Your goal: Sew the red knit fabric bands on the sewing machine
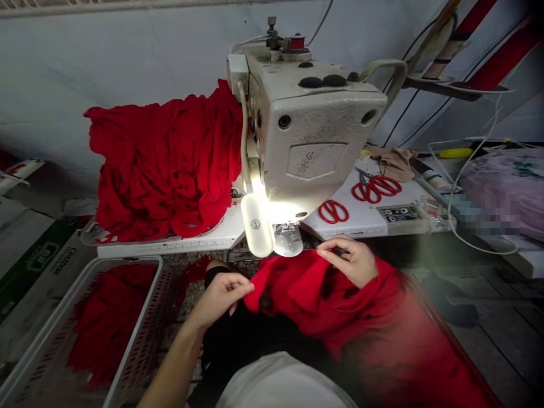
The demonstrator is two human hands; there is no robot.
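My left hand [223,296] pinches the left end of a red cloth [306,289] between thumb and fingers. At the right, my right hand [351,260] grips the cloth's upper edge near the sewing machine. The cloth hangs in folds between both hands and spreads over my lap to the lower right. Just above it is the white sewing machine [314,136], its lamp [257,226] lit beside the needle area. Both hands are below the front edge of the machine's table.
A pile of red fabric [165,164] lies left of the machine. A white basket [157,272] with red pieces stands lower left. Red-handled scissors [334,212] and a small parts box [402,218] lie on the right. Thread cones [505,56] stand at upper right.
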